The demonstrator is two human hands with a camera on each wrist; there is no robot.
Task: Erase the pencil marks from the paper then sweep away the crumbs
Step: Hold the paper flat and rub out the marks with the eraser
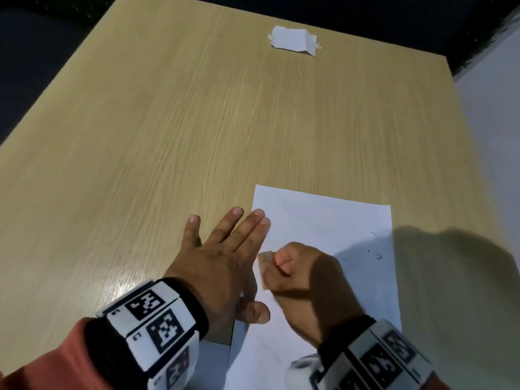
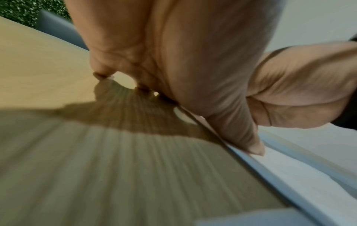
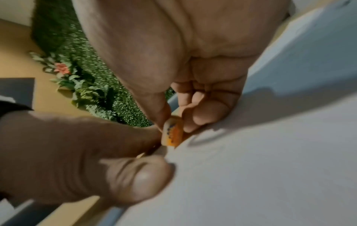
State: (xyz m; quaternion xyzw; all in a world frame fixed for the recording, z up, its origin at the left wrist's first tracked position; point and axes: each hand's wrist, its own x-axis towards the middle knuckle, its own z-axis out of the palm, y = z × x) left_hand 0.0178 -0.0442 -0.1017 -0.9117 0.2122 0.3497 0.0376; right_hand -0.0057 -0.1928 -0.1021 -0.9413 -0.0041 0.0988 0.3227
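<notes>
Left hand (image 1: 222, 257): flat, fingers straight and spread, straddling the left edge of the paper (image 1: 323, 220); judged to pin the sheet against the rubbing stroke.
Right hand (image 1: 304, 277): fingers and thumb curled, pinching the eraser (image 3: 172, 133); its lower end meets the sheet.
Paper: lies on the worktop (image 1: 168, 122), near edge, right of centre.
Pencil marks (image 1: 378, 257): faint strokes remain near the right margin.
Crumbs: too small to confirm.
Stage: erasing, judged unfinished.

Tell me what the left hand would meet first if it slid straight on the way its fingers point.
The left hand points up and right. Its fingertips already rest on the paper at the left edge, so more paper comes first, then bare table. The small paper scrap lies far off, roughly that way.
</notes>
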